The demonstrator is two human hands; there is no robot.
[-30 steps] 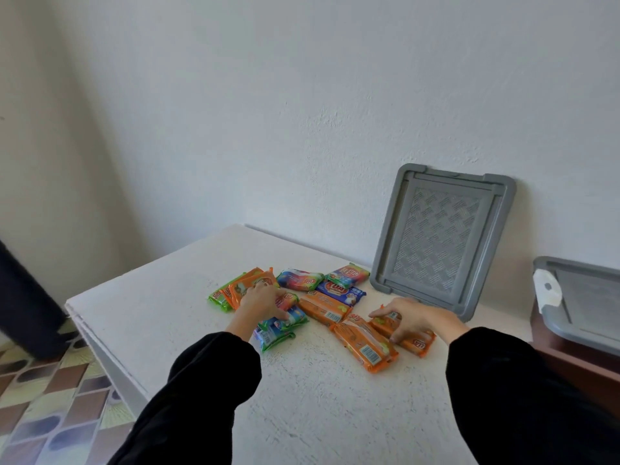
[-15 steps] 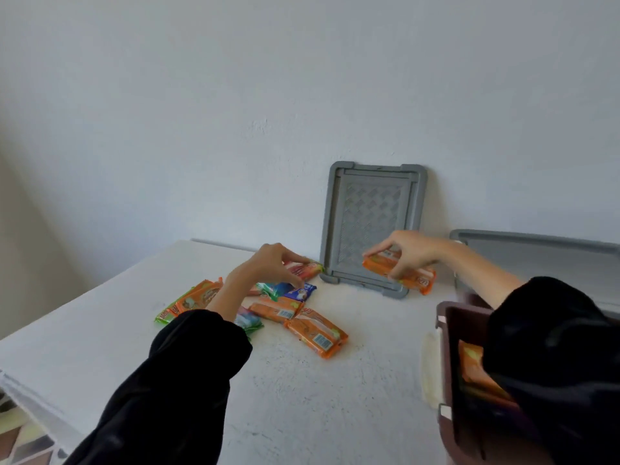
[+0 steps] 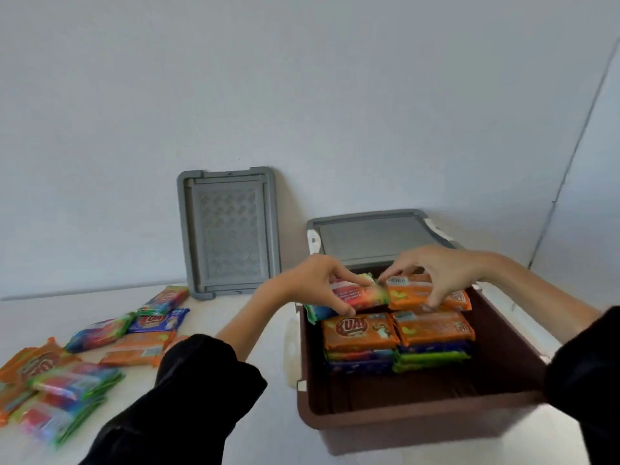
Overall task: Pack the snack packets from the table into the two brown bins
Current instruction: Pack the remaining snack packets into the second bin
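Several loose snack packets (image 3: 100,344) lie scattered on the white table (image 3: 258,441) at far left: glossy wrappers in orange, blue and rainbow stripes with green edges, some overlapping. Next we pass a grey lid (image 3: 229,229) propped upright against the wall. Now our left hand (image 3: 312,283): fingers and thumb pinch a rainbow packet (image 3: 355,295) over the far left corner of the brown bin (image 3: 419,417). Just beside it, our right hand (image 3: 439,270) has curled fingers gripping an orange packet (image 3: 412,292) at the bin's far side. Below both we see neat stacks (image 3: 360,332) inside, orange "KUAT" wrappers on top, blue and green beneath. Behind the bin a second grey lid (image 3: 375,234) lies flat.
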